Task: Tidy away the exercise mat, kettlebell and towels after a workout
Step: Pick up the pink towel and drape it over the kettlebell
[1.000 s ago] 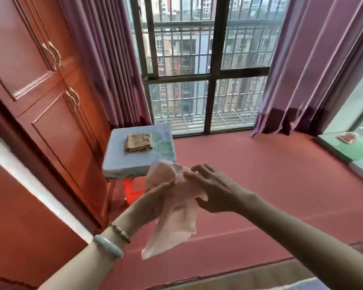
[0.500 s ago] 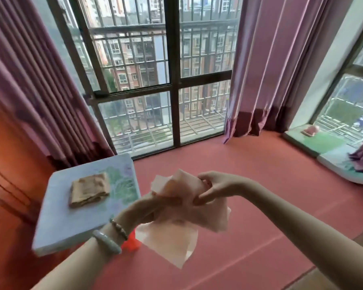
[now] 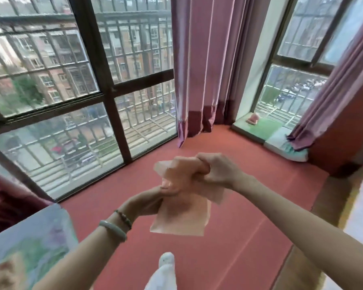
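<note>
Gripping a thin pink towel [image 3: 180,220] in the air, the 2 hands meet in the middle of the head view, above a red floor [image 3: 249,208]. The right hand [image 3: 218,170] sits higher, its fingers curled tight round the bunched upper part of the cloth. The left hand [image 3: 149,198] is just below and to its left, and it holds the cloth's middle, though its fingertips are hidden in the folds. A flat flap of the towel hangs loose under both hands. On the left wrist are 2 bracelets: a pale green bangle [image 3: 113,230] and a string of dark beads [image 3: 124,218]. Below the left forearm a pale, patterned tabletop [image 3: 36,237] is cut off by the frame's edge, and a tan smear [image 3: 2,273] at its corner is too blurred to name. Beneath the hands, at the bottom edge, a white shape [image 3: 166,268] pokes in, and what it is cannot be told. Beyond the hands stands a large barred window [image 3: 71,80] with a mauve curtain [image 3: 199,59] beside it. Far to the right of the right hand a green pad [image 3: 262,127] carries a small pink object [image 3: 253,118], too small to make out, beside a pale cushion [image 3: 285,146] partly covered by a 2nd curtain [image 3: 333,80].
</note>
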Tool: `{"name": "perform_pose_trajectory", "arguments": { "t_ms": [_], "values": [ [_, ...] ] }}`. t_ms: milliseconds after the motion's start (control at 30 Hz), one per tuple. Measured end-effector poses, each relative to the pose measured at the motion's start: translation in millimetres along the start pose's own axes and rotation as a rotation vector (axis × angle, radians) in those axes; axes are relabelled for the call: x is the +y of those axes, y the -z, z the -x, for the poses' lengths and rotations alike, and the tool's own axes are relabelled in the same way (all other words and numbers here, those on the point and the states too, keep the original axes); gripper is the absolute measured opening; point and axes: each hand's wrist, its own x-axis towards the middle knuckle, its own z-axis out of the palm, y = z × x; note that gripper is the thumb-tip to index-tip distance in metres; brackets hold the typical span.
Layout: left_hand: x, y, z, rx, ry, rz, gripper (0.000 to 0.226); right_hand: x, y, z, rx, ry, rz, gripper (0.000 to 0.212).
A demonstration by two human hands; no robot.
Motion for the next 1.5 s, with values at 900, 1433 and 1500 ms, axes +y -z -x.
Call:
{"name": "perform_pose_trajectory", "arguments": {
  "t_ms": [900, 1433, 1500],
  "values": [
    [295, 129, -480, -0.241, -0.048, -0.320, 0.018, 365, 110, -327, -0.415, -0.488, -0.243, 0.065],
    [412, 161, -789, -0.304, 0.103, -0.213, 0.051, 624, 202, -460, 0.225, -0.717, -0.303, 0.057],
    [429, 165, -829, -0.286, 0.090, -0.119, 0.072, 659, 207, -477, 0.319, -0.761, -0.430, 0.042]
  ]
}}
